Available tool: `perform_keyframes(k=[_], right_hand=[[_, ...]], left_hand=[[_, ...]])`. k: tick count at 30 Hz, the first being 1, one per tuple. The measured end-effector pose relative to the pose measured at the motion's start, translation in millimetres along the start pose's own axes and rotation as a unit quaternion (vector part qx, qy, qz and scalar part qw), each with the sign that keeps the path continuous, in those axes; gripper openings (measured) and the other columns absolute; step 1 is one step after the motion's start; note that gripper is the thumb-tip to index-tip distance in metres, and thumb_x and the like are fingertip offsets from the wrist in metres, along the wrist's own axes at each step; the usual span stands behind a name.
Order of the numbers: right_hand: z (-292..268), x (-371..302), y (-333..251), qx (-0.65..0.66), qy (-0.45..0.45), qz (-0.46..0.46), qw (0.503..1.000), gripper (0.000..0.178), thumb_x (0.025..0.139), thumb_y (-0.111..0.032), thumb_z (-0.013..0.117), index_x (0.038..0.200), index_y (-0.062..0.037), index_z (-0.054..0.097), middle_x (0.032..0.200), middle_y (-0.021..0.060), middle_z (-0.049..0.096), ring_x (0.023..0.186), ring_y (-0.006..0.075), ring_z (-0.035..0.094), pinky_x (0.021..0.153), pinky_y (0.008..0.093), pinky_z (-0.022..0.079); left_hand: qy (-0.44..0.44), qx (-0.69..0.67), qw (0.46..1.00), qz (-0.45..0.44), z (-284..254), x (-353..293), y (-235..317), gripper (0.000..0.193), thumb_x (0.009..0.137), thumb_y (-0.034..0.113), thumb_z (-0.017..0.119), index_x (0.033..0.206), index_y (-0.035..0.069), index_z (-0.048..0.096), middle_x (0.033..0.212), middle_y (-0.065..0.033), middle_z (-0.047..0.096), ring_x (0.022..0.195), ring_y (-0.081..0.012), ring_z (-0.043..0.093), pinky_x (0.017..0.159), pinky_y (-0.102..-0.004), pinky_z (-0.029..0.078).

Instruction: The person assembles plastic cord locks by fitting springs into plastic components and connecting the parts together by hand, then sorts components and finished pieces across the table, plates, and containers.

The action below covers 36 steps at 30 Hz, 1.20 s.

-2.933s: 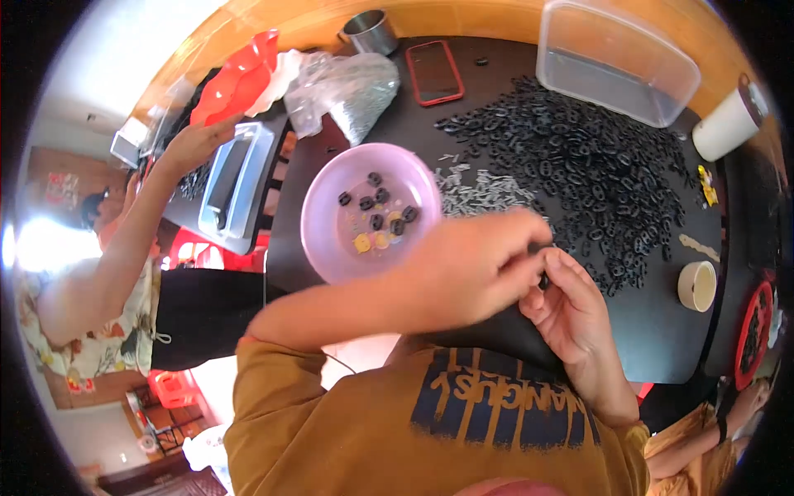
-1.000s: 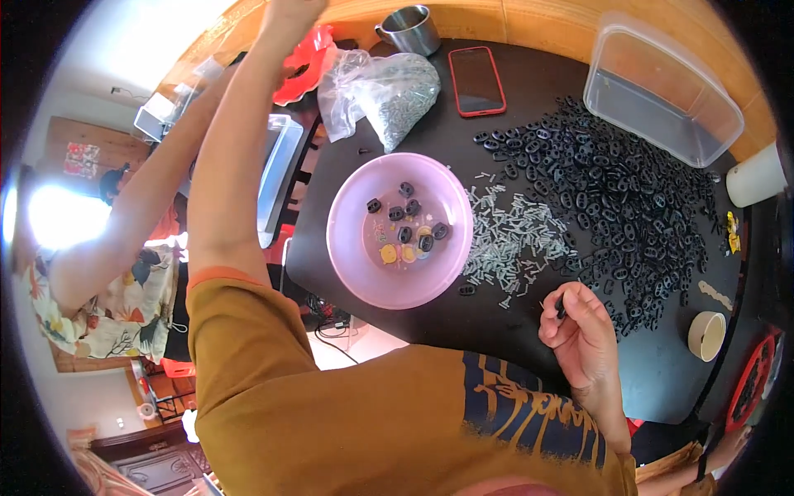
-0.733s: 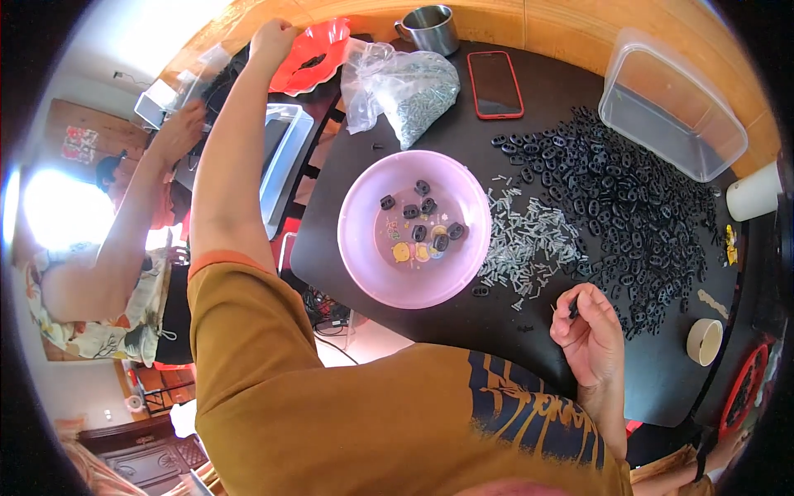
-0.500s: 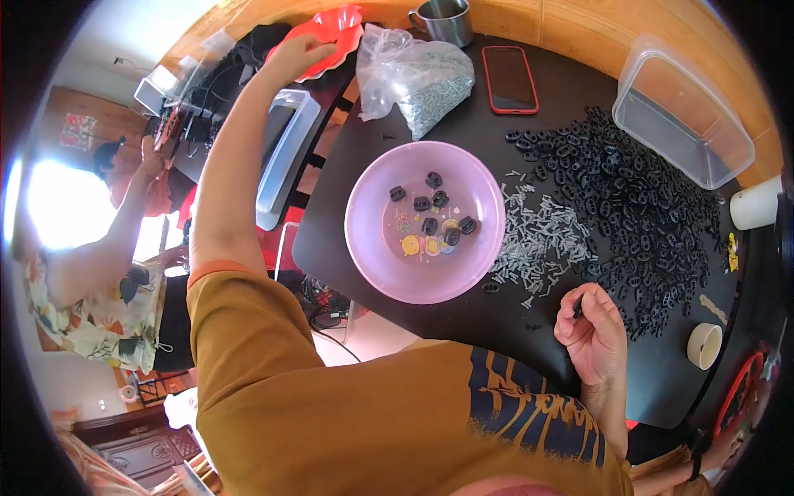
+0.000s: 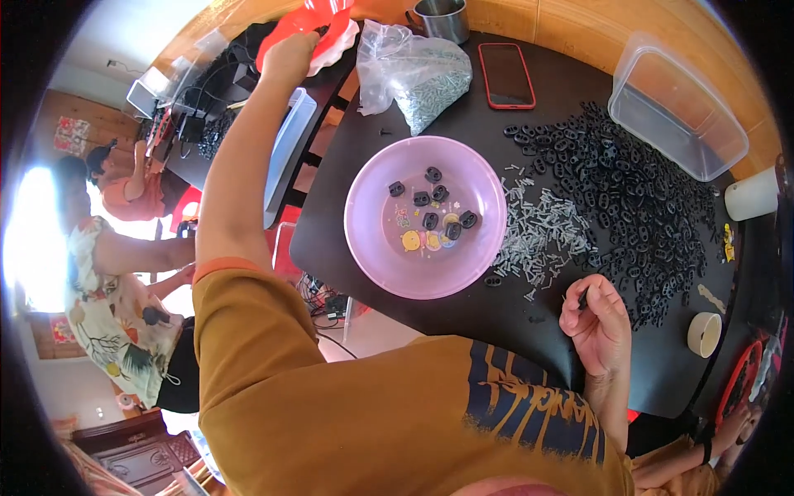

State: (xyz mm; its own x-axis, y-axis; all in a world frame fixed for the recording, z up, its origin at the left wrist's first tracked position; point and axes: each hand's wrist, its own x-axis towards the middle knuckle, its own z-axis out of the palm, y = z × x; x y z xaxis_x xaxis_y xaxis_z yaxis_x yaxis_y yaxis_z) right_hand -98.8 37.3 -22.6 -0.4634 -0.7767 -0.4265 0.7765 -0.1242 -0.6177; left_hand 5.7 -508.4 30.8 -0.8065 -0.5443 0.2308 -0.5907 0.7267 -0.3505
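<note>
My left hand (image 5: 289, 59) reaches far out to a red dish (image 5: 337, 35) with a wavy rim. Its fingers are drawn together over small dark bits there; what they grip is too small to make out. My right hand (image 5: 599, 321), near the table's front right, pinches a small black cord-lock part (image 5: 583, 299) between thumb and fingers. Left of it stands a pink basin (image 5: 364, 248) with several black two-hole cord locks (image 5: 422, 198) in it. Small silvery springs (image 5: 542, 240) lie heaped between the basin and a large spread of black oval plastic parts (image 5: 628, 190).
At the back are a clear bag of silvery springs (image 5: 434, 87), a metal mug (image 5: 442, 21), a red-edged phone (image 5: 507, 76) and a clear plastic box (image 5: 678, 107). A small cream cup (image 5: 704, 335) stands at right. Other people (image 5: 124, 306) are at left; another's arm shows lower right.
My left hand has drawn back slightly and its fingers have closed at the red dish. The right hand barely moved. The person at left has shifted right.
</note>
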Motion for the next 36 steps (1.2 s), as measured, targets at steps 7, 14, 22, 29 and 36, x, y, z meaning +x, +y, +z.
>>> perform_keyframes(k=[7, 14, 22, 29, 36], right_hand=[[4.2, 1.1, -0.5, -0.006, -0.025, 0.037, 0.999, 0.017, 0.089, -0.019, 0.053, 0.089, -0.0024, 0.052, 0.075, 0.0064, 0.055, 0.058, 0.0128, 0.052, 0.052, 0.0225, 0.042], [1.1, -1.9, 0.6, -0.002, -0.024, 0.024, 0.999, 0.016, 0.088, -0.02, 0.054, 0.088, -0.0038, 0.052, 0.075, 0.0057, 0.055, 0.057, 0.0131, 0.052, 0.051, 0.0231, 0.041], [-0.8, 0.4, 3.5, -0.003, -0.02, 0.031, 0.999, 0.016, 0.088, -0.02, 0.054, 0.088, -0.0039, 0.052, 0.074, 0.0054, 0.054, 0.057, 0.013, 0.051, 0.05, 0.0233, 0.04], [-0.1, 2.0, 4.7, 0.002, -0.016, 0.027, 0.999, 0.016, 0.088, -0.019, 0.054, 0.089, -0.0031, 0.052, 0.075, 0.0061, 0.054, 0.058, 0.0123, 0.05, 0.05, 0.0235, 0.04], [-1.2, 0.7, 8.0, 0.005, -0.021, 0.022, 1.0, 0.016, 0.089, -0.019, 0.053, 0.087, -0.0031, 0.052, 0.075, 0.0067, 0.054, 0.057, 0.012, 0.05, 0.051, 0.023, 0.04]], left_hand=[[0.073, 0.008, 0.996, 0.048, -39.9, -2.9, -0.9, 0.019, 0.083, 0.022, 0.044, 0.092, 0.011, 0.057, 0.084, -0.0142, 0.061, 0.08, -0.0331, 0.06, 0.065, -0.0433, 0.046], [0.06, 0.012, 0.995, 0.081, -24.9, 2.1, -3.7, 0.022, 0.088, 0.026, 0.042, 0.092, 0.008, 0.055, 0.084, -0.0157, 0.06, 0.079, -0.0342, 0.059, 0.064, -0.0439, 0.046], [-0.003, 0.035, 0.999, 0.025, -13.5, -5.2, 3.2, 0.022, 0.084, 0.02, 0.043, 0.095, 0.01, 0.059, 0.086, -0.0145, 0.063, 0.084, -0.0308, 0.062, 0.069, -0.0417, 0.048], [-0.032, 0.064, 0.997, 0.032, -7.1, -10.5, 5.4, 0.02, 0.083, 0.016, 0.045, 0.098, 0.012, 0.058, 0.088, -0.0126, 0.063, 0.084, -0.0296, 0.062, 0.069, -0.0413, 0.049], [0.016, 0.058, 0.997, 0.048, -25.7, -24.8, -7.3, 0.018, 0.083, 0.017, 0.044, 0.095, 0.012, 0.056, 0.087, -0.0109, 0.062, 0.082, -0.03, 0.062, 0.065, -0.0416, 0.048]])
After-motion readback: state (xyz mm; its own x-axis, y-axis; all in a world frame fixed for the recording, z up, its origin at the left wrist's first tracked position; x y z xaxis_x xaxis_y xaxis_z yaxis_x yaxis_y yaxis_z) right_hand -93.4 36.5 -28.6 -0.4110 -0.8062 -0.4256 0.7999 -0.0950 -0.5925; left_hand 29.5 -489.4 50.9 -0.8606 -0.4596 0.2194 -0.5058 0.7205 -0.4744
